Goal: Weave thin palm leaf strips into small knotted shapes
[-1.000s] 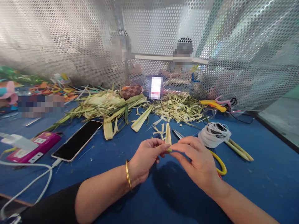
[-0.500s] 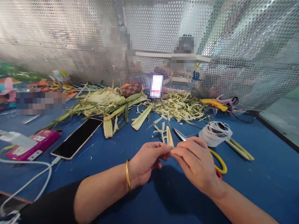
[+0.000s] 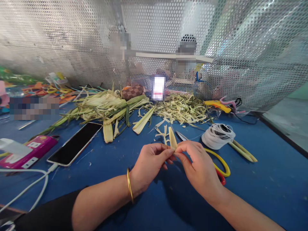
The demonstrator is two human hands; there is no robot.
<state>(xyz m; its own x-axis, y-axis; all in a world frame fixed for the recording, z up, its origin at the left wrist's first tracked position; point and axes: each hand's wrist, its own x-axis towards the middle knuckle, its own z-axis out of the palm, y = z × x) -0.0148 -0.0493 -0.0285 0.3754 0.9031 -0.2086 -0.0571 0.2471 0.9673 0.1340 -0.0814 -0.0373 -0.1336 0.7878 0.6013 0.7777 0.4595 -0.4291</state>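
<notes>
A short pale yellow strip of palm leaf [image 3: 172, 139] points up between both hands, above the blue table [image 3: 149, 205]. My left hand [image 3: 150, 162], with a gold bangle on its wrist, pinches the strip's lower end from the left. My right hand [image 3: 198, 165] pinches the same end from the right, fingertips meeting the left hand's. Yellow-handled scissors [image 3: 216, 160] lie just behind my right hand, partly hidden by it.
A heap of green and yellow palm leaves [image 3: 106, 107] and a pile of trimmed shreds [image 3: 183, 109] lie at the back. A black phone [image 3: 75, 143], pink box [image 3: 29, 150], white cable [image 3: 29, 187] sit left; a white cord coil [image 3: 218, 134] right. Perforated metal screen [image 3: 72, 41] behind.
Both hands stay pinched on the leaf strip and have shifted slightly; the strip tilts a little more to the left. The camera has moved a bit.
</notes>
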